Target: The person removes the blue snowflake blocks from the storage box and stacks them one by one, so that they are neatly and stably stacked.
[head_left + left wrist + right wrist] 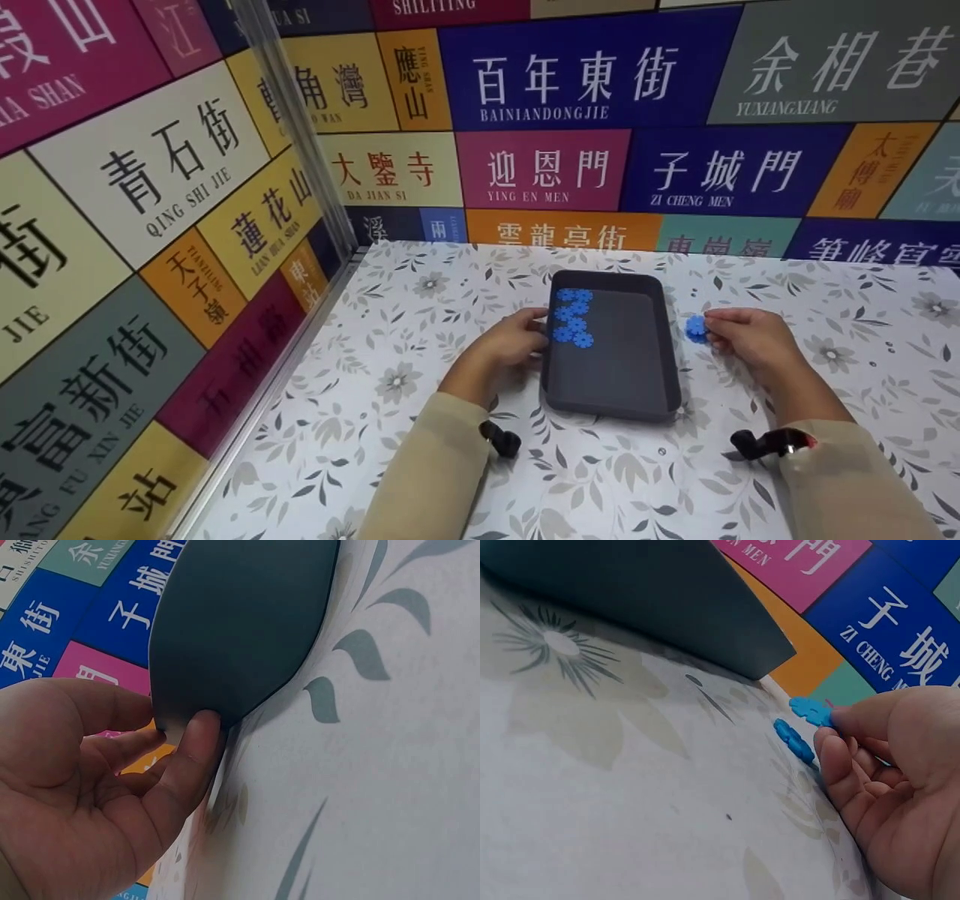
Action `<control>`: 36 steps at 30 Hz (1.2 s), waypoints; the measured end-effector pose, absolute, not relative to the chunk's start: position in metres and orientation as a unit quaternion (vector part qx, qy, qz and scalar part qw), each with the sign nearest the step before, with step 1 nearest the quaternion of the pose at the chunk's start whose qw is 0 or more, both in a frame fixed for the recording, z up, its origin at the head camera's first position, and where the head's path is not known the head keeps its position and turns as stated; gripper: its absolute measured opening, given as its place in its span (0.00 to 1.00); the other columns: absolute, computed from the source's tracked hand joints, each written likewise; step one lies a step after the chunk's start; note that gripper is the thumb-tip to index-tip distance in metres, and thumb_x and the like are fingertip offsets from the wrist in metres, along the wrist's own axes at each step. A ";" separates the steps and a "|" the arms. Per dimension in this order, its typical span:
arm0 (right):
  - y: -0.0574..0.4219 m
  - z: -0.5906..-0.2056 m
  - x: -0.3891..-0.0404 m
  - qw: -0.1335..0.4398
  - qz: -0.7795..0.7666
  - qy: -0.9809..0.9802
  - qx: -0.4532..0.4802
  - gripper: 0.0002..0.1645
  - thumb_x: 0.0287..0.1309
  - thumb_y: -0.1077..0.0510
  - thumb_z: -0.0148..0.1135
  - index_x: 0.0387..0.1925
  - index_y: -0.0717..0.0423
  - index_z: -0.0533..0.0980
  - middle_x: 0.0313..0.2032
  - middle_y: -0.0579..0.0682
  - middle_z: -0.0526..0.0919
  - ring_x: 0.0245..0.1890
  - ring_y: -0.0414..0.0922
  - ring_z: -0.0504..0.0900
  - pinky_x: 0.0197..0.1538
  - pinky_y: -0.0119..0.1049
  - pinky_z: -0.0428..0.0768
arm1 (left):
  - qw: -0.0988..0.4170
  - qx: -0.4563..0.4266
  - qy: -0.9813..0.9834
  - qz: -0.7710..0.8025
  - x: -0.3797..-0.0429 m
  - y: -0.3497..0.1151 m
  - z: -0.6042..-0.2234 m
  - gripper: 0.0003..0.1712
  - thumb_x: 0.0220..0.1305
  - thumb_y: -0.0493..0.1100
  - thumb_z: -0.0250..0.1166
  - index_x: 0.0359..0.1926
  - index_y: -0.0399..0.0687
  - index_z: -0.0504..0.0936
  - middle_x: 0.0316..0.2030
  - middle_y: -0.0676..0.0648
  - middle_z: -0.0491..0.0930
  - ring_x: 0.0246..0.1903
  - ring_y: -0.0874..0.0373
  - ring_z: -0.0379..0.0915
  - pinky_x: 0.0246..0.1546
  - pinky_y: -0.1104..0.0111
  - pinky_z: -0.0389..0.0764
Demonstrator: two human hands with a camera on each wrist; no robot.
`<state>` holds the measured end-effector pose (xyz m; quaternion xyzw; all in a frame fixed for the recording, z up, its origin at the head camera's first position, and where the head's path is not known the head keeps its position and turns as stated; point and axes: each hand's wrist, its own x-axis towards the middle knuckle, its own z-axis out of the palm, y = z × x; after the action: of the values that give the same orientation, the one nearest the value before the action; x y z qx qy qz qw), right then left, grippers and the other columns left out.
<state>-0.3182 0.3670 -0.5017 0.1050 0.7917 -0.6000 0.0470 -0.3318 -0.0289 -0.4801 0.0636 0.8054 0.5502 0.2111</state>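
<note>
Pinching one blue flower piece (pixel 810 711) between thumb and forefinger, the right hand (pixel 754 341) worked just above the worktop (pixel 615 487), near the right wall of the dark tray (pixel 630 360). Its grip was grasping that piece by the edge. By my judgement, a light fingertip hold suited so thin a part, with the knuckles kept away from a second blue piece (pixel 793 740) close beneath; whether the fingers touched that one, I could not tell. The left hand (pixel 514 341) had its grip on the tray's left side, where gentle pressure would likely have prevented sliding. Inside, a cluster of similar blue pieces (pixel 580 308) lay along the left wall. The tray's raised right wall stood between the pinched piece and that cluster. Behind the worktop rose colourful panels (pixel 540 176) printed with lettering.
</note>
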 end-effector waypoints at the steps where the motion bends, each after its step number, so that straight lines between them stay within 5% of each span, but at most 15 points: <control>1: 0.367 -0.502 -0.318 0.047 -0.596 0.795 0.105 0.32 0.73 0.52 0.67 0.70 0.67 0.75 0.34 0.32 0.89 0.34 0.31 0.85 0.41 0.25 0.87 | 0.212 0.064 0.807 0.548 -0.332 -0.029 -0.479 0.37 0.71 0.34 0.58 0.79 0.53 0.69 0.67 0.41 0.79 0.59 0.51 0.81 0.60 0.59 0.86; 22: 0.367 -0.502 -0.317 0.060 -0.546 0.824 0.139 0.25 0.74 0.54 0.66 0.64 0.66 0.77 0.32 0.38 0.89 0.31 0.34 0.86 0.39 0.29 0.88 | 0.222 0.051 0.804 0.549 -0.331 -0.029 -0.478 0.37 0.71 0.35 0.58 0.79 0.55 0.70 0.68 0.42 0.79 0.58 0.51 0.81 0.60 0.58 0.86; 36: 0.365 -0.502 -0.317 0.032 -0.560 0.816 0.142 0.30 0.73 0.53 0.66 0.68 0.67 0.75 0.33 0.34 0.88 0.32 0.32 0.86 0.41 0.28 0.89 | 0.218 0.069 0.805 0.547 -0.331 -0.030 -0.478 0.36 0.72 0.34 0.56 0.80 0.53 0.68 0.68 0.40 0.78 0.58 0.51 0.80 0.59 0.58 0.87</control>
<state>-0.3174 0.3654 -0.5025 0.1416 0.8155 -0.5602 0.0323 -0.3312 -0.0304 -0.4776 0.0689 0.8049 0.5475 0.2184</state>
